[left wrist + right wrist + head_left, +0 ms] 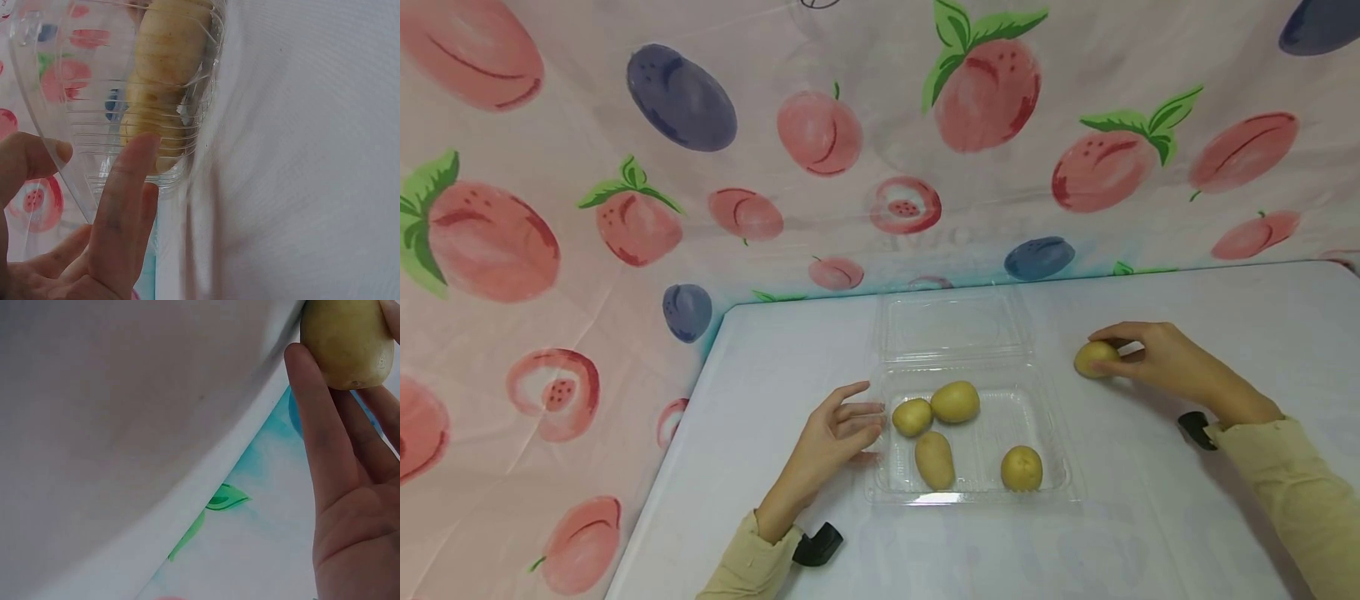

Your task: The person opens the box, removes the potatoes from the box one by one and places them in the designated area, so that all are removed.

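Note:
A clear plastic clamshell box (977, 442) lies with its lid (955, 327) folded back. Inside are several yellow potatoes: two touching at upper left, an oblong potato (935, 460) below them, and a round potato (1022, 468) at lower right. My left hand (829, 442) is at the box's left side with fingers extended; the left wrist view shows its fingers (122, 200) against or close to the ribbed wall. Right of the box, my right hand (1165, 362) holds another potato (1095, 358) between thumb and fingers, at or just above the table.
A white-covered table (1150, 517) carries everything. Behind it and on the left hangs a pink fruit-print cloth (880, 75), meeting the table's far edge. A black wrist device (818, 545) is at the left cuff, and another (1197, 430) is by the right cuff.

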`<state>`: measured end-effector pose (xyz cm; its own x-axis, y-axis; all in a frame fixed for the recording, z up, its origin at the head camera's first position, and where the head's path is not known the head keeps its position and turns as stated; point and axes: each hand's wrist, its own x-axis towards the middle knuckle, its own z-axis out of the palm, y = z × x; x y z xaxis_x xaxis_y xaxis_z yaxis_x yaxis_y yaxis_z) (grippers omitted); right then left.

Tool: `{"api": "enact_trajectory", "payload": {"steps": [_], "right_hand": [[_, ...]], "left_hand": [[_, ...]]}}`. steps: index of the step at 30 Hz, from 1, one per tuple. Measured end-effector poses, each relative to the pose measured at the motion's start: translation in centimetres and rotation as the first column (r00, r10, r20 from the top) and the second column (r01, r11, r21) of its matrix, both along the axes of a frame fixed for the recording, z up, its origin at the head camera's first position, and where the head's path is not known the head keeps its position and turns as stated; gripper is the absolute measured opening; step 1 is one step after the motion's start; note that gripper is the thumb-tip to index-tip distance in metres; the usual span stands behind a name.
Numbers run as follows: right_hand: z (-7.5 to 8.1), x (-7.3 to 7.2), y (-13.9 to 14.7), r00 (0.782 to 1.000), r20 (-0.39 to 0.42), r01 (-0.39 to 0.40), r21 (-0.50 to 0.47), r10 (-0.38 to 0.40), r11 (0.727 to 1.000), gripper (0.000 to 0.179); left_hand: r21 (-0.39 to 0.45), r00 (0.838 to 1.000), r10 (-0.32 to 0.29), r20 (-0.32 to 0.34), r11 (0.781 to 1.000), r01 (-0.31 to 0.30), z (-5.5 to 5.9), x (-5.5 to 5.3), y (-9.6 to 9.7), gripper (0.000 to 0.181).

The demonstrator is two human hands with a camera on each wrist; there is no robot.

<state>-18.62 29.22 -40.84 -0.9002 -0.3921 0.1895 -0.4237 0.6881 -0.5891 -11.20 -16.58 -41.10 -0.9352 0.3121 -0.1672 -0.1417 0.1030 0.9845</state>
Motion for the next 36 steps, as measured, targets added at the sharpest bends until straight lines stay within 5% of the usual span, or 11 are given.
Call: {"api": "enact_trajectory", "payload": {"steps": [11,23,36], "right_hand": [[-0.2,-0.2,0.2,0.997,0.073,0.015,0.032,-0.017,0.999,0.039],[0.4,0.2,0.1,0.999,0.016,0.042,0.141,-0.045,0.989,0.044],[0.9,0.8,-0.2,0.998,-0.041,0.044,0.12,-0.039,0.992,0.045]], "left_hand": [[-0.004,1.0,-0.002,-0.003,1.0,0.002,0.0,0.0,0.0,0.068],[0.004,1.0,0.007,-0.017,1.0,-0.007,0.0,0.0,0.0,0.067],[0.0,1.0,-0.006,-0.019,1.0,0.006,-0.1,0.0,-0.1,0.067]]}}
